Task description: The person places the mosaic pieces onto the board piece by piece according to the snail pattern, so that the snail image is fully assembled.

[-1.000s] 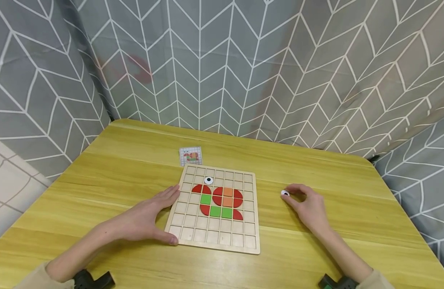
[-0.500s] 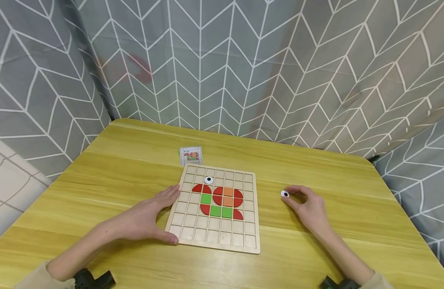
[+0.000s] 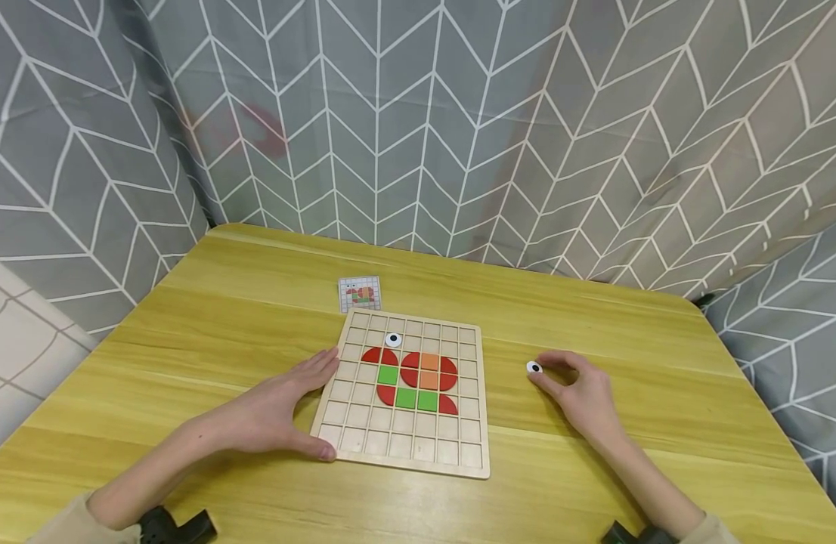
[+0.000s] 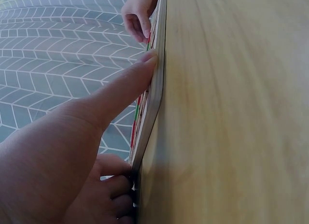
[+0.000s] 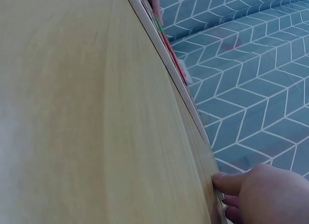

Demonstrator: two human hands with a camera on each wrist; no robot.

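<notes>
A square wooden grid board [image 3: 357, 437] lies on the table, with red, green and orange flat pieces forming a figure in it. A round white eye piece [image 3: 393, 340] with a black pupil sits near its top. My left hand [image 3: 271, 412] is spread along the board's left edge, thumb at the near corner and fingertips farther up. In the left wrist view the thumb [image 4: 123, 89] lies along the board's rim. Off to the right, my right hand [image 3: 584, 393] pinches a second eye piece [image 3: 534, 368] between thumb and forefinger, low over the table. The right wrist view hides this piece.
Just beyond the board lies a small picture card [image 3: 359, 293] showing a similar figure on a grid. The wooden table [image 3: 656, 332] extends on both sides, and a grey patterned curtain [image 3: 418, 136] hangs behind it.
The eye piece in my right fingers has shifted slightly left and towards me, and its pupil shows more fully. My left hand and the board stay still.
</notes>
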